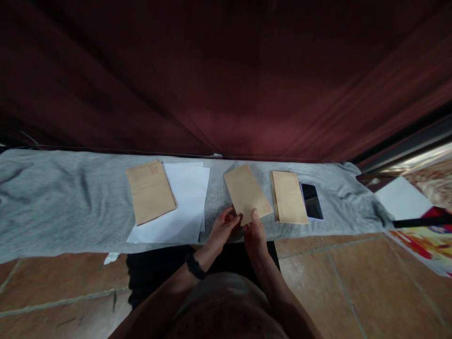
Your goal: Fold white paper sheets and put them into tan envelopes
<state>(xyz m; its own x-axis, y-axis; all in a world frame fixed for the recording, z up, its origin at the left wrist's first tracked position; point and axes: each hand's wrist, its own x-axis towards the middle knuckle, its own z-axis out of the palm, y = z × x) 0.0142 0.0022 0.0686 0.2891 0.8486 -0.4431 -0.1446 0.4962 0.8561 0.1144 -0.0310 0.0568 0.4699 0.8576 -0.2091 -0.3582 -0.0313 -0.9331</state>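
A brown paper envelope (245,190) lies tilted in front of me, its near end held up at the edge of the cloth-covered surface. My right hand (254,230) grips that near edge, thumb on top and the other fingers underneath. At the envelope's near left corner is my left hand (224,226), fingers curled, thumb and fingertips at the paper. To the right sits a stack of brown envelopes (291,197). On the left, more brown envelopes (150,193) rest partly over white paper sheets (189,197).
A phone (312,201) with a dark screen lies right of the envelope stack. Grey cloth (81,202) covers the narrow surface, and a dark red curtain (226,84) hangs behind it. White paper (403,198) and a colourful printed sheet (427,247) are at far right. Tiled floor (318,273) lies below.
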